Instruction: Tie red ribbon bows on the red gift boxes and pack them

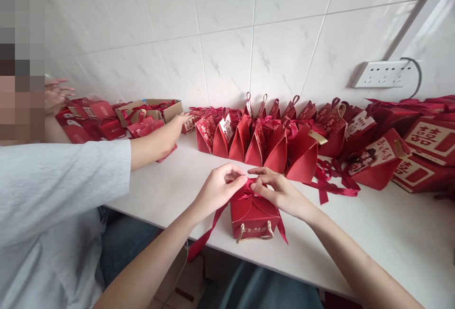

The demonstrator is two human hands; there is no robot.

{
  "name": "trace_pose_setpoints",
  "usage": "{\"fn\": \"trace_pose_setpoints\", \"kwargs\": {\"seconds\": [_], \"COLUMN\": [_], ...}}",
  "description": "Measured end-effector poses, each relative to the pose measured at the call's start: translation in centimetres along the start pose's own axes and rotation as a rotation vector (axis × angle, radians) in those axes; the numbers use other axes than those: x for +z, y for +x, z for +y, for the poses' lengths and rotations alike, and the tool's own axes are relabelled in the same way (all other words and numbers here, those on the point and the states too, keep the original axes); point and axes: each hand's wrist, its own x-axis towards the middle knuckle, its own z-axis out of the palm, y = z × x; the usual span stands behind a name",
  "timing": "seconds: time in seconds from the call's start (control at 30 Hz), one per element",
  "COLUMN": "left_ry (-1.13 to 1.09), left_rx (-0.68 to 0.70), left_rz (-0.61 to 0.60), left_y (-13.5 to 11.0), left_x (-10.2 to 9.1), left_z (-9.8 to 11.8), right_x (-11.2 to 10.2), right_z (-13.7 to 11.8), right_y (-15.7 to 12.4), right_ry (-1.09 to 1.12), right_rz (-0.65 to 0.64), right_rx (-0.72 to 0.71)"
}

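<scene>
A small red gift box (253, 218) with a rope handle stands near the front edge of the white counter (377, 238). My left hand (221, 186) pinches the red ribbon (206, 234) at the box's top from the left. My right hand (275, 189) pinches the same ribbon knot from the right. One ribbon tail hangs over the counter edge at the left; a shorter one lies at the box's right.
A row of closed red gift boxes (270, 136) stands along the tiled wall. Larger red bags (423, 157) lie at the right, below a wall socket (382, 74). A person in a grey shirt (53, 204) sits at my left, their hand (179, 122) reaching toward boxes near a cardboard carton (170, 108).
</scene>
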Motion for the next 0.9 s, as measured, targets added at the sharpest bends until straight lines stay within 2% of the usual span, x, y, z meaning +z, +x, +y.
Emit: {"fn": "trace_pose_setpoints", "kwargs": {"seconds": [0.17, 0.3, 0.47, 0.5, 0.6, 0.7, 0.8, 0.9], "left_ry": [-0.016, 0.009, 0.13, 0.149, 0.13, 0.067, 0.114, 0.297], "left_rx": [0.001, -0.009, -0.054, -0.088, -0.207, -0.292, -0.28, -0.21], "left_rz": [-0.022, -0.022, 0.152, 0.147, -0.028, -0.223, -0.297, -0.299], "left_y": [0.2, 0.2, -1.5, -2.0, -3.2, -3.5, -3.2, -2.7], "left_x": [0.1, 0.0, -1.2, -1.5, -2.2, -2.6, -2.9, -3.3], "left_z": [0.2, 0.2, -1.6, -2.0, -2.8, -2.4, -1.3, 0.1], "right_x": [0.8, 1.0, 1.3, 1.3, 1.6, 1.7, 1.6, 1.6], "right_z": [0.2, 0.2, 0.4, 0.4, 0.6, 0.7, 0.6, 0.6], "right_y": [-0.1, -0.1, -0.2, -0.2, -0.3, -0.3, -0.3, -0.3], "right_ry": [0.054, 0.082, 0.109, 0.103, 0.071, 0.05, 0.035, 0.03], "right_rz": [0.086, 0.074, 0.127, 0.133, 0.146, 0.162, 0.158, 0.152], "right_rx": [-0.07, -0.078, -0.032, -0.033, -0.059, -0.08, -0.077, -0.08]}}
